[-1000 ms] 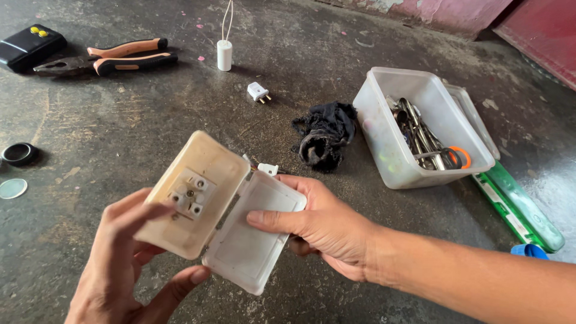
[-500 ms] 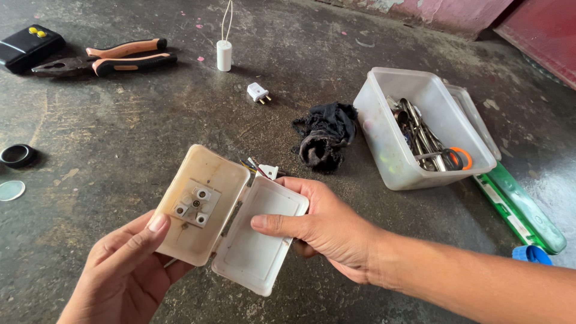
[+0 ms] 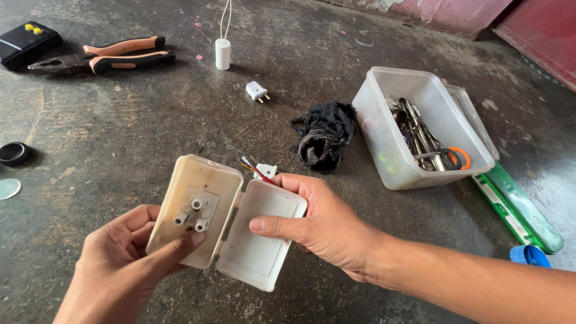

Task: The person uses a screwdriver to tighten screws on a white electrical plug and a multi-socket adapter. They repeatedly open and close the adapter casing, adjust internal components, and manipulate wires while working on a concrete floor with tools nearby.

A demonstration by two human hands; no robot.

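Both hands hold an opened white plastic box: the left hand (image 3: 123,255) grips the cream half (image 3: 195,210), thumb lying on its three-pin fitting (image 3: 195,214), while the right hand (image 3: 324,225) clasps the whiter, empty half (image 3: 261,243), thumb across its inside. Coloured wires (image 3: 252,169) with a small white connector (image 3: 266,171) poke out just above the right thumb; where they attach is hidden, probably behind the box.

The step in hand looks like inspecting the opened housing; any next move calls for steady grips on both halves.

Beyond the right hand, on the floor, stand a translucent tub (image 3: 420,129) of metal tools, a black rag (image 3: 324,135) and a green flat case (image 3: 519,207). Beyond the left hand lie orange-handled pliers (image 3: 105,56).
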